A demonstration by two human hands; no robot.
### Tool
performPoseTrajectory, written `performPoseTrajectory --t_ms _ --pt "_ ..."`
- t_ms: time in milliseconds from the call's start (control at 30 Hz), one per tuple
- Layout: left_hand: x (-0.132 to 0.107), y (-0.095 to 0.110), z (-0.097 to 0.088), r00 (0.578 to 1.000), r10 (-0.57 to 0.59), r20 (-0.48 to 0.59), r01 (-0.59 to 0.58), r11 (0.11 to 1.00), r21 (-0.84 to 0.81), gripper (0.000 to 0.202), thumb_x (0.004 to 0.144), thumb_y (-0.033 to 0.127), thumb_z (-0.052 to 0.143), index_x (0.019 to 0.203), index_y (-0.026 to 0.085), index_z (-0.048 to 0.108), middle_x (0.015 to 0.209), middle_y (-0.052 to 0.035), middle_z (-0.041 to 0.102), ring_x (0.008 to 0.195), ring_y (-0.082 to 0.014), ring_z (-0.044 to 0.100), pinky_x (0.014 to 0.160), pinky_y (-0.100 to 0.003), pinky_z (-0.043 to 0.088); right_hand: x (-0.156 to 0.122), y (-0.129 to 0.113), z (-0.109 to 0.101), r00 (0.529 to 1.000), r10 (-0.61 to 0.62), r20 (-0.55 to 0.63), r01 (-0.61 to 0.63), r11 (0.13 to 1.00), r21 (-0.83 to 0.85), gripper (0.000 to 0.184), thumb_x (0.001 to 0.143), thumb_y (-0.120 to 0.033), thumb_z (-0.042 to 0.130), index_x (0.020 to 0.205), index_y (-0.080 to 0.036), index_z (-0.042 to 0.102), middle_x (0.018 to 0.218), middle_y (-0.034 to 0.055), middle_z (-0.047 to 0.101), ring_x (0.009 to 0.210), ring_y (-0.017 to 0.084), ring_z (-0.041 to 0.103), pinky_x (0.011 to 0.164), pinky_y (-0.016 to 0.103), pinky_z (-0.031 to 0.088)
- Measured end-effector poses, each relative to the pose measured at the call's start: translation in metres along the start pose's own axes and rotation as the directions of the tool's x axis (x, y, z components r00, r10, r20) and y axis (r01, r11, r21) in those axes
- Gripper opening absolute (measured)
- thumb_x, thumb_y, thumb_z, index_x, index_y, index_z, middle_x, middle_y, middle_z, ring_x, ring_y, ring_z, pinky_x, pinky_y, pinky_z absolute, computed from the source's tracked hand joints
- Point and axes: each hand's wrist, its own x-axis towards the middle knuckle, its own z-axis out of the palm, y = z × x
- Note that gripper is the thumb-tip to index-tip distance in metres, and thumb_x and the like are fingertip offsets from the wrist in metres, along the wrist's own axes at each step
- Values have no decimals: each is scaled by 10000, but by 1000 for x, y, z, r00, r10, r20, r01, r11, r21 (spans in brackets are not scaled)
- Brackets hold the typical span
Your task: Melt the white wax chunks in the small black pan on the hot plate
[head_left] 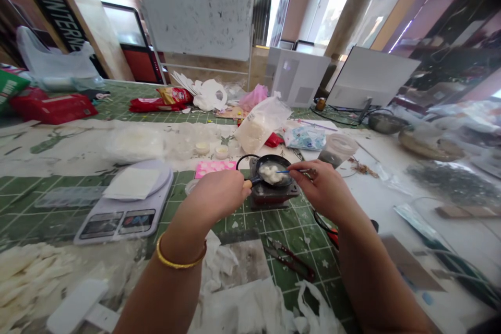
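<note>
A tiny black frying pan point(274, 167) rests on a small dark red stove point(272, 194) on the green cutting mat. White lumps point(271, 173) lie in the pan. My left hand point(219, 195), with a gold bangle on the wrist, is closed round the pan's pale handle. My right hand point(324, 188) pinches a thin blue stick point(287, 171) whose tip reaches into the white lumps.
A white kitchen scale point(125, 201) with a white sheet on it stands at left. Small red scissors point(289, 260) lie on the mat in front. A pink mould point(214, 168), a bag of white powder point(258, 125), a lidded plastic cup point(336, 148) and crumpled tissue point(250, 302) surround the stove.
</note>
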Motion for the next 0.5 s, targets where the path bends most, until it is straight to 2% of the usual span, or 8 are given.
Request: performPoseTrajectory --t_ms 67,233,367,500 --pt "1 0 1 1000 20 -7 -20 1000 2 396 809 406 297 703 161 590 749 -103 639 645 -194 568 567 -283 373 0 1 -1 1000 9 0 -9 999 -37 254 824 -315 416 900 -211 634 818 47 648 800 189 549 751 343 376" --pt "2 0 1 1000 9 -4 -9 1000 -11 408 814 409 285 710 164 594 768 -103 645 643 -200 576 574 -295 383 -4 -2 -1 988 -127 87 124 992 36 280 849 -316 375 971 -218 607 928 39 644 897 176 533 821 341 365" --pt "2 0 1 1000 19 -1 -19 1000 -8 418 814 404 283 719 156 606 768 -115 643 656 -204 574 583 -300 387 -2 -1 0 999 -24 37 25 999 -29 280 844 -306 378 932 -195 620 891 54 652 878 196 536 816 366 358" --pt "2 0 1 999 33 -3 -33 999 1 382 803 391 306 718 161 598 752 -105 645 647 -203 574 573 -296 379 -3 -3 -2 994 -82 67 82 997 4 265 842 -309 386 910 -213 623 905 44 647 877 184 534 811 346 363"
